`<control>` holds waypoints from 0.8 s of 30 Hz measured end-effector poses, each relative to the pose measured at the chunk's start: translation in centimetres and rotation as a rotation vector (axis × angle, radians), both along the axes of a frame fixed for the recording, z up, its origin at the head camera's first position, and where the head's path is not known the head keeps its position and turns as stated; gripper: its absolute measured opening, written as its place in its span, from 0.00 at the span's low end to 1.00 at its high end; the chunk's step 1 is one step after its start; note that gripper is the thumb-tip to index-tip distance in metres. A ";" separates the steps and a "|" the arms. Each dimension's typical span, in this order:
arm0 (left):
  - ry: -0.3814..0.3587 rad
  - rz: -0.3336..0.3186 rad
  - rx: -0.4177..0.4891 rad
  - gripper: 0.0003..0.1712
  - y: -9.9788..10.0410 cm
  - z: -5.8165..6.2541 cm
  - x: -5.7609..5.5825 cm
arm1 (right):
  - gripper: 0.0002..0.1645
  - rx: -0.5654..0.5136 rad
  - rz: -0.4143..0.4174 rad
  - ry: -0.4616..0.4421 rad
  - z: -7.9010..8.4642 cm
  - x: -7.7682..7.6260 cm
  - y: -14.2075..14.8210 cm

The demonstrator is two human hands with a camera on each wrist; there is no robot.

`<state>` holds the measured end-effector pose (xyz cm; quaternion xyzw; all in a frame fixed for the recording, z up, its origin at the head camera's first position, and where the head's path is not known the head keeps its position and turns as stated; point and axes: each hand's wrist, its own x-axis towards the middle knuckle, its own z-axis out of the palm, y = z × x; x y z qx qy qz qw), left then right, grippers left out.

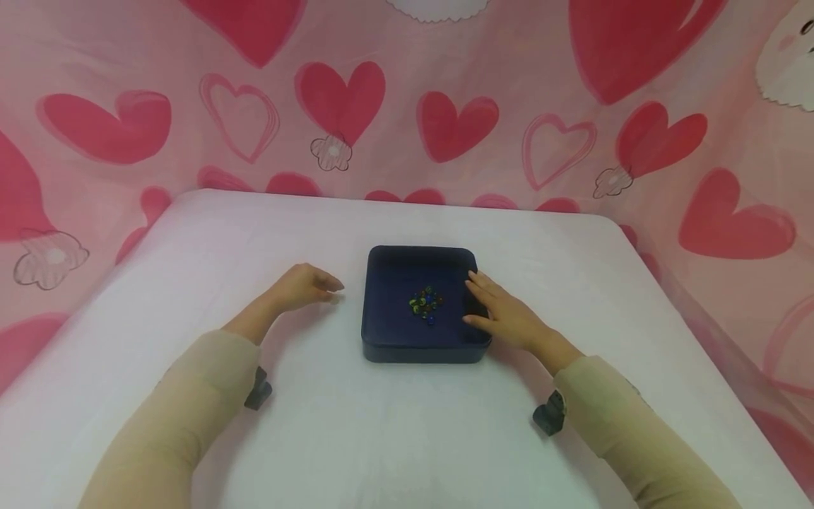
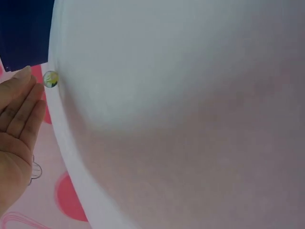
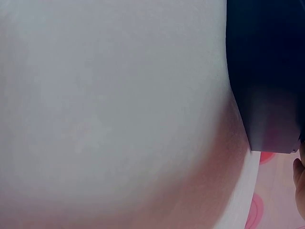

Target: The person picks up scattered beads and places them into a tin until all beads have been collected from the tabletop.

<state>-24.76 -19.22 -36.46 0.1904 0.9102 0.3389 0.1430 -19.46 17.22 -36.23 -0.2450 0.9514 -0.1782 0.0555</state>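
Note:
A dark blue square tray [image 1: 388,276] stands on the white-covered table with several glass marbles [image 1: 425,302] clustered in it. To its left my left hand [image 1: 304,288] is low over the cloth, its fingers fairly straight and the thumb close to them. One clear marble with a yellow-green swirl [image 2: 50,79] lies just past those fingertips in the left wrist view; I cannot tell if they touch it. My right hand [image 1: 509,317] rests at the tray's right rim, its extended fingers reaching over the edge. Only a sliver of that hand shows in the right wrist view.
White cloth [image 1: 407,431] covers the table around the tray. A pink curtain with red hearts [image 1: 458,126] hangs behind and at the sides. Each sleeved forearm carries a small dark wrist camera [image 1: 257,390] underneath.

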 end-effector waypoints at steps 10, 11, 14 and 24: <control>0.061 -0.043 -0.046 0.13 -0.1 -1.0 -0.5 | 0.42 0.003 -0.002 -0.003 -0.1 -0.1 0.0; 0.066 -0.045 -0.049 0.13 -0.1 -1.0 -0.5 | 0.42 0.004 -0.005 -0.004 -0.1 -0.1 0.0; 0.080 -0.040 -0.049 0.12 -0.1 -1.1 -0.5 | 0.42 0.004 -0.008 -0.008 -0.1 0.0 0.0; 0.112 -0.030 -0.045 0.11 0.1 -1.1 -0.3 | 0.43 0.010 -0.011 -0.022 0.0 -0.1 -0.1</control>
